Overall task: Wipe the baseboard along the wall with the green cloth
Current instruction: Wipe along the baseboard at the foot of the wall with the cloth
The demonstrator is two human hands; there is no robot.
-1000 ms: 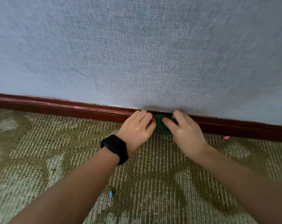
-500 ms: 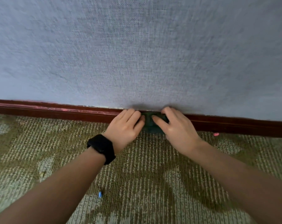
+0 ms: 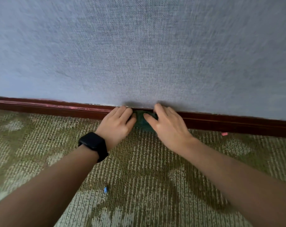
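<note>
Against the baseboard (image 3: 57, 108), the green cloth (image 3: 142, 122) is pressed by the left grip (image 3: 117, 125) and the right grip (image 3: 168, 126), both with fingers laid flat on it, pushing rather than clutching. Since a second ago the cloth has slid leftward along the baseboard, farther from the pink scrap (image 3: 224, 133) at the baseboard's foot. The wipe seems to be advancing, with the long left stretch probably still undone.

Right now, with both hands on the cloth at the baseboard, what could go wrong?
1. The green cloth shows only as a small wad between the left hand and right hand, so strokes may miss parts of the baseboard.
2. A pink scrap lies on the carpet by the baseboard; wiping rightward could drag it along.
</note>
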